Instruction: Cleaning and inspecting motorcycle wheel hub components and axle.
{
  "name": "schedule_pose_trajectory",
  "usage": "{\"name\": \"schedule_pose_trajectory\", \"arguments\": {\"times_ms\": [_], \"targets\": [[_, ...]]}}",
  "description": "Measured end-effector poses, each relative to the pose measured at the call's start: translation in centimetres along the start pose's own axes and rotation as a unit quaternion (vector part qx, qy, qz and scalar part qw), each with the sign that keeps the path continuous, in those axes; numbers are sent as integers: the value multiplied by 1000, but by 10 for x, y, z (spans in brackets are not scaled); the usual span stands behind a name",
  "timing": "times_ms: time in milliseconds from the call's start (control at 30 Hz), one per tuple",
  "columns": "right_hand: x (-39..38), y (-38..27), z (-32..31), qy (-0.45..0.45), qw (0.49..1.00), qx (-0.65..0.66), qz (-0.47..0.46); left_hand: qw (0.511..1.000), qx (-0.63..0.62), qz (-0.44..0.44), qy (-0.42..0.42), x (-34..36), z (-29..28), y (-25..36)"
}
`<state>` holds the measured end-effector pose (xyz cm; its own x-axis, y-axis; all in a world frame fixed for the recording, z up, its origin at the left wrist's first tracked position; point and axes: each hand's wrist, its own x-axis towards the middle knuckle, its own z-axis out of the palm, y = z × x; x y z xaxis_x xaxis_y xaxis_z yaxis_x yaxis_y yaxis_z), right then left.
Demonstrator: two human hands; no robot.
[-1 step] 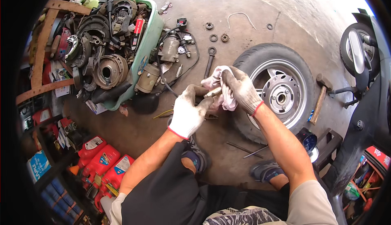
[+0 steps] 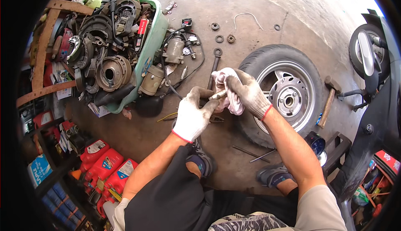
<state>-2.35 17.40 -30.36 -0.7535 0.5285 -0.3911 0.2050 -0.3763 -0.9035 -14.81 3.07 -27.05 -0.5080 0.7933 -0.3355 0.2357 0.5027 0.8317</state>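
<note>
Both of my hands wear white work gloves with red cuffs and meet in front of me. My left hand [image 2: 193, 113] pinches a short metal piece [image 2: 218, 95] between thumb and fingers; its far end goes into the cloth, so its exact kind is hidden. A pale pink rag [image 2: 234, 106] is bunched in my closed right hand [image 2: 249, 96], pressed around that end. Just right of the rag, a motorcycle wheel [image 2: 267, 54] with a black tyre and silver rim lies flat on the floor. Partly behind my hands lie pliers [image 2: 216, 118] and a long dark bolt [image 2: 214, 68].
A green tub [image 2: 155, 30] heaped with used metal parts stands at left, with cylindrical motors [image 2: 173, 49] and cables beside it. Rings and bearings [image 2: 231, 39] lie ahead. A hammer [image 2: 332, 90], metal rods [image 2: 250, 153] and a scooter [image 2: 367, 124] are at right; red bottles [image 2: 105, 164] stand lower left.
My right hand and the rag have shifted slightly right, baring more of the metal piece and the pliers below. My left hand has stayed nearly still.
</note>
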Motion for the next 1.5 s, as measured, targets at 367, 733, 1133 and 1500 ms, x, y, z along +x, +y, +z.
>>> {"name": "schedule_pose_trajectory", "arguments": {"times_ms": [367,733,1133,1500], "targets": [[-10,8,21,-17,897,-414,-152,999,7,35,12,4,-6,-3],[6,25,-1,45,933,-350,-66,997,29,56,-42,-5,5,-12],[-16,-14,-32,84,925,-364,-65,916,303,161,-206,-39,21,-121],[-38,27,-28,21,901,-402,-159,908,338,210,-128,99,4,-16]]}}
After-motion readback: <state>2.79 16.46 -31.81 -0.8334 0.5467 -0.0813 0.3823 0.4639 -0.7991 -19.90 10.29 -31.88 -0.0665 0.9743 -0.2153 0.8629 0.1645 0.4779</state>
